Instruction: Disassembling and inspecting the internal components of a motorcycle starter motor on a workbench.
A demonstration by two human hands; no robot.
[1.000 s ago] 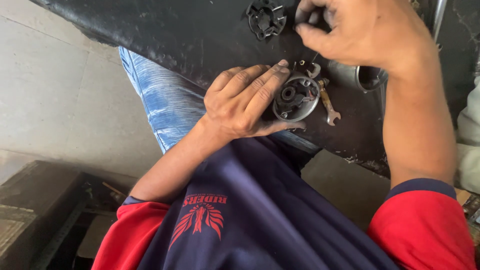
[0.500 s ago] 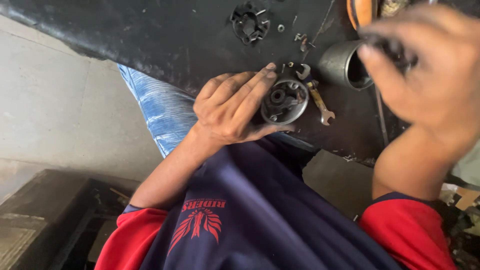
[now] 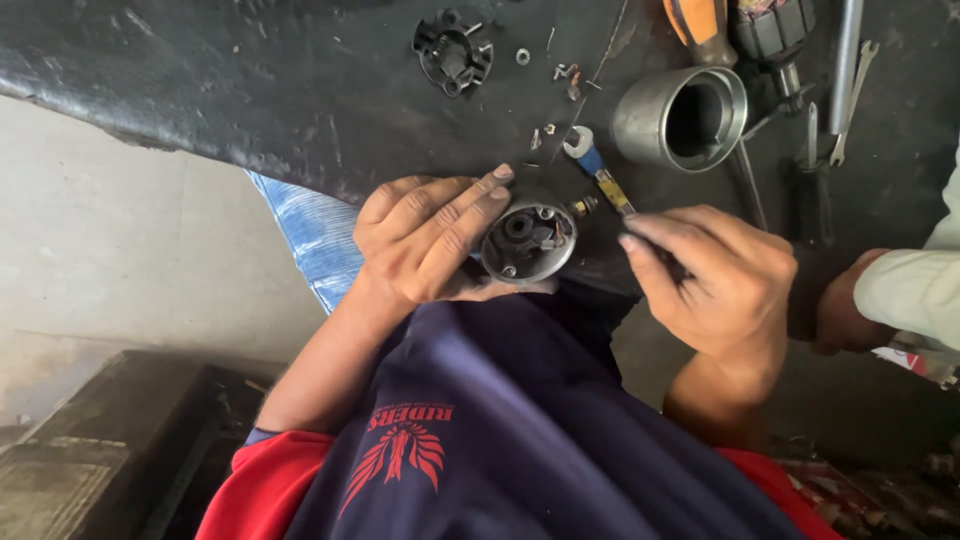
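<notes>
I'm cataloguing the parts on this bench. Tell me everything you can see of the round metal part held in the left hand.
The round metal part is a shallow grey cup-shaped housing, seemingly cast metal, its open face turned up toward the camera. Inside sit a dark central hub and small fittings, some copper-coloured. The left hand grips it from the side, fingers over its rim, at the edge of the dark workbench. The right hand is close beside it; contact is unclear.

a dark, oil-stained desk runs across the top, its worn edge slanting down to the right. below and left of the desk lies a pale concrete floor in soft daylight. further below the desk, at the lower left, sits a dark wooden crate.
</notes>
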